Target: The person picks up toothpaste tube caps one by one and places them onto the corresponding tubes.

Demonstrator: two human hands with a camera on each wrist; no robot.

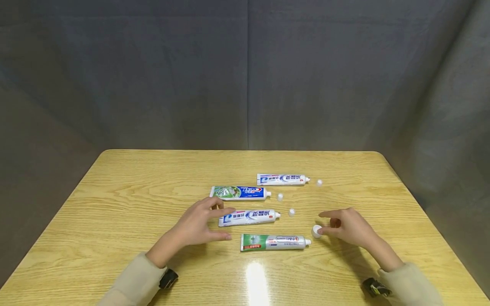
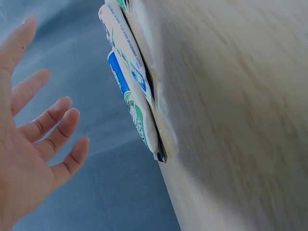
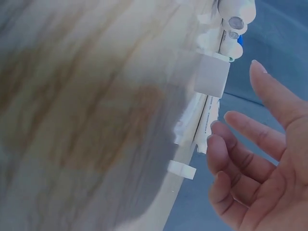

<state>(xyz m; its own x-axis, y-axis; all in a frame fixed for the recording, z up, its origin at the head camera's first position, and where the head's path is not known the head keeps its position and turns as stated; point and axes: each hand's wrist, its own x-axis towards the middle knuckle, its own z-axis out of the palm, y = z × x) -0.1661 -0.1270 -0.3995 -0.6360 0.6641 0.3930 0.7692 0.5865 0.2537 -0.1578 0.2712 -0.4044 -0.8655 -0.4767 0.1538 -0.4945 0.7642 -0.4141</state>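
Four toothpaste tubes lie on the wooden table with their nozzles to the right: a green and silver one (image 1: pixel 274 242) nearest, then a white and blue one (image 1: pixel 250 217), a green and blue one (image 1: pixel 239 193) and another white one (image 1: pixel 282 179). Beside the second tube's flat end hovers my left hand (image 1: pixel 197 222), its thumb and fingers spread and empty. My right hand (image 1: pixel 349 228) is just right of the largest white cap (image 1: pixel 316 231), fingers relaxed. The right wrist view shows a gap between that cap (image 3: pixel 212 75) and the hand (image 3: pixel 269 168).
Smaller white caps (image 1: pixel 292 212) (image 1: pixel 280 196) (image 1: pixel 319 182) stand near the nozzles of the other tubes. A grey curtain (image 1: pixel 245 85) hangs behind the table's far edge and down both sides. Light glares off the front of the table (image 1: pixel 153 170).
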